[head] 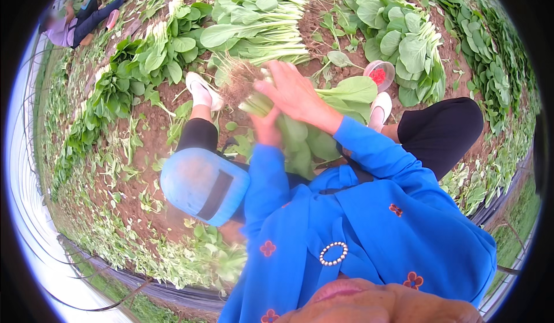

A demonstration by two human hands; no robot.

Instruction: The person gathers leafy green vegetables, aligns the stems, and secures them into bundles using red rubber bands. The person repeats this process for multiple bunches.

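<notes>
My left hand [265,127] is closed around the pale stems of a bunch of leafy greens [298,139]. A tangle of brown roots [240,80] sticks out on the left of the bunch. Across the top of the stems, beside the roots, lies my right hand [296,90], its fingers wrapped over them. Broad green leaves [348,93] extend to the right behind my right wrist, while others hang below between my forearms. Part of my left hand is hidden by the bunch and blurred.
A large pile of greens [259,20] lies ahead, another [407,42] ahead right. By my right shoe is a clear round tub [379,75] with small red pieces. A row of bunches [130,67] runs left. A blue knee pad [203,184] covers my left knee. Another person [78,20] sits far left.
</notes>
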